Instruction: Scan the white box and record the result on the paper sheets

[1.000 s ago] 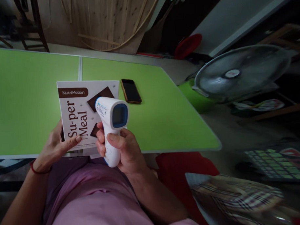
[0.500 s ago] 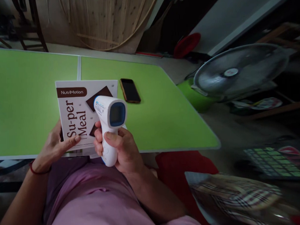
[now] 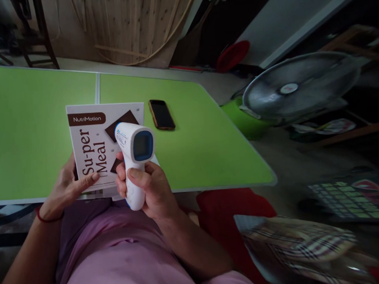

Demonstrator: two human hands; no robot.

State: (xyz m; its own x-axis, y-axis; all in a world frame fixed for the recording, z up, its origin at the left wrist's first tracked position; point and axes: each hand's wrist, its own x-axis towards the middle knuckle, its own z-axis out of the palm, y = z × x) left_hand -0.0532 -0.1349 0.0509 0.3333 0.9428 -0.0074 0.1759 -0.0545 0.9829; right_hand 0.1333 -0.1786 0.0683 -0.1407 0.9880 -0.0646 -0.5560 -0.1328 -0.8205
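My left hand (image 3: 68, 181) grips the lower left corner of a white box (image 3: 88, 139) with "NutriMotion Su-per Meal" printed in brown, thumb across its front. The box is held tilted up over the table's near edge. In my right hand (image 3: 155, 184) is a white infrared thermometer (image 3: 136, 160) with a blue-rimmed screen facing me. My fingers wrap its handle and the thumb presses on its back. The thermometer's head is in front of the box and covers part of its right side. Its screen looks dark.
A green folding table (image 3: 205, 154) spreads ahead, with a smartphone (image 3: 162, 114) lying right of the box. Beyond the table's right end stands a large fan (image 3: 268, 93). A red seat (image 3: 235, 206) and a checked cloth (image 3: 305, 241) are at lower right.
The view has shifted slightly, so the table and fan sit a little differently. The thermometer appears slightly further left against the box; both hands keep their hold.
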